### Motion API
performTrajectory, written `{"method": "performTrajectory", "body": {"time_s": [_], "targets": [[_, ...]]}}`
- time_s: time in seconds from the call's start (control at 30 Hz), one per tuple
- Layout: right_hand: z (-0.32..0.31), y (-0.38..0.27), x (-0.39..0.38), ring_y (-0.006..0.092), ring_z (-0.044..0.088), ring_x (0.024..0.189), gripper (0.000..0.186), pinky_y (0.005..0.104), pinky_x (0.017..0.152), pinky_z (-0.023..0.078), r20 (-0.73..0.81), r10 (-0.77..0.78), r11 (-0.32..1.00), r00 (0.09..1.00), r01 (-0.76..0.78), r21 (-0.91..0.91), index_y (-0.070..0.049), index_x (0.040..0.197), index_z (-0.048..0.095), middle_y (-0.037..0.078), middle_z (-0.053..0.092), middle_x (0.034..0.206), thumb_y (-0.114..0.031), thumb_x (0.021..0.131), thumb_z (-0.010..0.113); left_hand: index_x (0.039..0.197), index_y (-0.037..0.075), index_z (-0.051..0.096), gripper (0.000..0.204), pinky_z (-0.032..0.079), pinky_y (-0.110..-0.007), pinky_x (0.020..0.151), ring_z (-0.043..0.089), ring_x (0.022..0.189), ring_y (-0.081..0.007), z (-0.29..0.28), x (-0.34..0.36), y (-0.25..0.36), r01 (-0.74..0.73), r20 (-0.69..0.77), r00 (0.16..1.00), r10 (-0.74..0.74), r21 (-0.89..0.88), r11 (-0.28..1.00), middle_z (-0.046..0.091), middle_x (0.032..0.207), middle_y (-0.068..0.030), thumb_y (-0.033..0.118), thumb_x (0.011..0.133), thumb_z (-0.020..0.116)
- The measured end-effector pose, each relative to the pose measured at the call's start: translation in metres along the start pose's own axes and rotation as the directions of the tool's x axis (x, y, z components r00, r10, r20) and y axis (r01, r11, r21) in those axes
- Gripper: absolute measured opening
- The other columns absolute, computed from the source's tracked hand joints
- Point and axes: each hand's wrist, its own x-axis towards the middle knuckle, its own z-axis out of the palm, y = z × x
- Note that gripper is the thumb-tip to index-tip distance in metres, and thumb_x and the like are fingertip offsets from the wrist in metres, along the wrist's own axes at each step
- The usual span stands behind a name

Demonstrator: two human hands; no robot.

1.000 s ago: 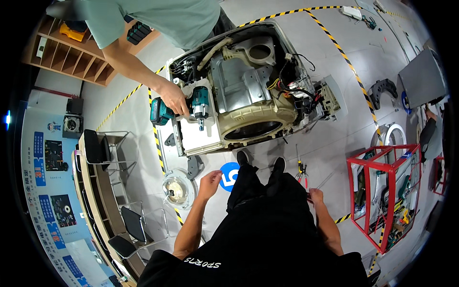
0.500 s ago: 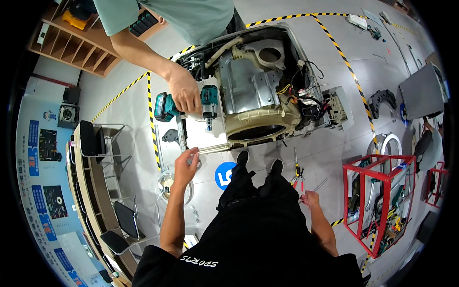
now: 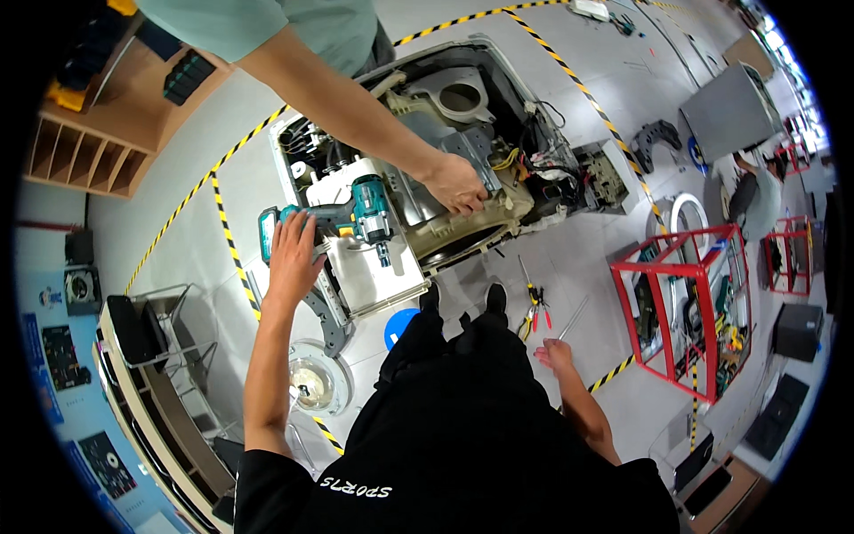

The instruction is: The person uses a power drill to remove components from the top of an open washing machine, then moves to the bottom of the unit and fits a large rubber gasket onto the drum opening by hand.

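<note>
A teal and black cordless power drill [image 3: 368,214] lies on the pale panel of an opened washing machine [image 3: 400,303]. My left hand [image 3: 292,254] is at its battery end with fingers stretched out; whether they touch the tool I cannot tell. Low on the right, my right hand [image 3: 555,355] hangs loosely bent, apparently holding nothing. Beyond it a thin metal rod [image 3: 574,319] seems to lie on the floor, near red-handled pliers [image 3: 542,316]. Across the machine, another person's hand [image 3: 455,185] is over the grey metal plate by the tub.
A red-framed tool cart [image 3: 627,329] stands to the right. A round glass door [image 3: 342,383] lies on the floor at lower left, near a dark curved block [image 3: 331,331]. Chairs [image 3: 133,329] and a bench line the left. Wires [image 3: 551,178] stick out from the machine's right side.
My left hand has moved forward to the power drill's battery end. The other person's hand has left the drill area and reached right over the metal plate. My view has shifted.
</note>
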Motion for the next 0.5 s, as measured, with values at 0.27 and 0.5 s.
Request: {"method": "performTrajectory", "body": {"time_s": [0.27, 0.5], "targets": [[0.054, 0.034, -0.037, 0.0166, 0.065, 0.072, 0.032, 0.0267, 0.061, 0.05, -0.084, -0.014, 0.992, 0.996, 0.024, 0.121, -0.003, 0.111, 0.053, 0.008, 0.065, 0.085, -0.027, 0.089, 0.054, 0.125, 0.005, 0.045, 0.073, 0.039, -0.04, 0.095, 0.049, 0.109, -0.0294, 0.026, 0.052, -0.034, -0.19, 0.257, 0.949, 0.181, 0.013, 0.982, 0.051, 0.114, -0.0125, 0.017, 0.061, 0.077], [0.09, 0.083, -0.064, 0.0211, 0.066, 0.082, 0.036, 0.0356, 0.074, 0.05, -0.115, 0.113, 0.964, 0.987, -0.081, 0.255, -0.001, 0.113, 0.052, 0.011, 0.065, 0.092, -0.028, 0.088, 0.053, 0.114, 0.004, 0.047, 0.062, 0.048, -0.041, 0.078, 0.058, 0.091, -0.0333, 0.041, 0.081, -0.045, -0.249, 0.404, 0.879, 0.252, -0.061, 0.967, 0.057, 0.099, -0.0143, 0.015, 0.06, 0.076]]}}
